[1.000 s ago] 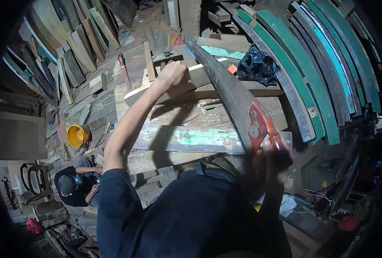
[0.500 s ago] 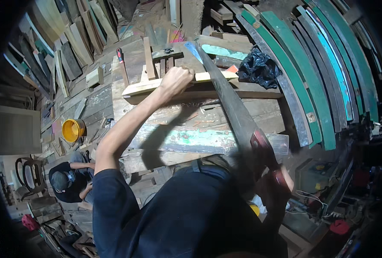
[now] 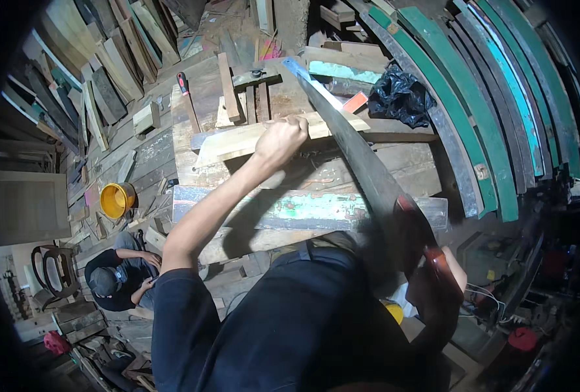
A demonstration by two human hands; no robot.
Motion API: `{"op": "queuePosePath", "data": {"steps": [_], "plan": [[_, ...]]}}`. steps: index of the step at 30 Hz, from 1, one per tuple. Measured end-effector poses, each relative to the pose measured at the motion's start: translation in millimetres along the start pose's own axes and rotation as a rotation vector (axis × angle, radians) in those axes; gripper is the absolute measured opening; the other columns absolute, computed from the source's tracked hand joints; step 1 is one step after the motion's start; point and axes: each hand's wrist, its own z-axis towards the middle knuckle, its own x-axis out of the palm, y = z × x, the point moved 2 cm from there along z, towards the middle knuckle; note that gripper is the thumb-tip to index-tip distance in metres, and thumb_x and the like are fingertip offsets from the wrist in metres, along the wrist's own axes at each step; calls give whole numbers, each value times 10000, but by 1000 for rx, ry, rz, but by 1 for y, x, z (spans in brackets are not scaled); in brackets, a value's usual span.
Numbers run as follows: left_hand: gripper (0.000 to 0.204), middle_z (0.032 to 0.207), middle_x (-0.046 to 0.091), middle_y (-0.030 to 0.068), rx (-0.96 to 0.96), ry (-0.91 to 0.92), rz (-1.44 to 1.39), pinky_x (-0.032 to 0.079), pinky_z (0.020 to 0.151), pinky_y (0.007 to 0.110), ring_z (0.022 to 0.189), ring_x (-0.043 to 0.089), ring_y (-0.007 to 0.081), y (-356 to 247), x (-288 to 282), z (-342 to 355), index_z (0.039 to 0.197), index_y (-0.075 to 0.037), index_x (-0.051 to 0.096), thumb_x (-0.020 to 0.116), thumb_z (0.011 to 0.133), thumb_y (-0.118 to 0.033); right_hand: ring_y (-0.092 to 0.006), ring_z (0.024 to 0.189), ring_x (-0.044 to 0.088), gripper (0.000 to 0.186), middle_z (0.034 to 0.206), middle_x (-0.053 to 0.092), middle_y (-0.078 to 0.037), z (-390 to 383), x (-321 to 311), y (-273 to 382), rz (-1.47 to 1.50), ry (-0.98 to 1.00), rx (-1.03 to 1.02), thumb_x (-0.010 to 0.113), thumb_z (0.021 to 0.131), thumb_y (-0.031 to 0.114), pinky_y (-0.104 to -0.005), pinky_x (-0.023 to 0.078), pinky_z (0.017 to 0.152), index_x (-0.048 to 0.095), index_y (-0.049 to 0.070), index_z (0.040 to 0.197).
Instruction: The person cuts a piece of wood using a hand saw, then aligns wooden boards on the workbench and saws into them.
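Observation:
My left hand [image 3: 282, 138] is closed over the upper edge of a pale wooden board [image 3: 231, 145] on the workbench. My right hand [image 3: 448, 277], partly in shadow, grips the reddish-brown handle of a handsaw [image 3: 355, 147]. The saw's long grey blade slants up and left, passing across the view of the board's right end; whether its teeth touch the wood, I cannot tell. Behind the pale board lies a darker timber [image 3: 401, 132]. A blue-and-white strip [image 3: 316, 88] with an orange end piece [image 3: 355, 102] shows beyond the blade.
A red-handled screwdriver [image 3: 183, 85] lies at the bench's far left. On the near side is a plank with flaking green paint [image 3: 283, 208]. A black plastic bag [image 3: 401, 97] sits beside curved green timbers [image 3: 459, 117]. A yellow bucket [image 3: 117, 200] and a seated person [image 3: 117, 277] are at left.
The pale board has tilted so its broad face shows more, and its left end has come nearer. My left hand has moved slightly nearer with it. The saw remains in my right hand.

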Motion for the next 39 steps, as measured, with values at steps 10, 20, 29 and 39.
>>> {"op": "queuePosePath", "data": {"steps": [10, 20, 29, 39], "plan": [[321, 951, 703, 263, -35, -77, 28, 635, 593, 456, 785, 755, 375, -1, -6, -5, 1080, 112, 611, 638, 806, -54, -165, 648, 589, 253, 849, 648, -73, 91, 97, -29, -688, -209, -993, 656, 963, 40, -327, 460, 561, 645, 9, 1215], [315, 990, 678, 245, -12, -198, 154, 637, 616, 496, 822, 734, 385, -3, 6, -13, 1084, 98, 608, 635, 815, -64, -150, 603, 576, 161, 807, 606, -68, 13, 38, -20, 227, -10, -221, 707, 935, 74, -269, 437, 500, 633, 23, 1069], [357, 1108, 679, 291, -8, -50, 67, 640, 683, 587, 938, 735, 458, -1, 5, -9, 1150, 120, 600, 592, 871, -102, -96, 622, 566, 121, 785, 630, -16, 94, 104, -14, -475, -20, -633, 597, 1015, 82, -272, 425, 508, 633, 17, 1110], [359, 1100, 683, 286, 46, -170, 262, 643, 668, 545, 947, 732, 420, -6, 8, -19, 1135, 109, 604, 612, 862, -124, -99, 618, 588, 201, 822, 644, -25, 67, 89, 9, 247, -29, -33, 578, 1052, 191, -260, 441, 484, 647, 35, 1160]]}}
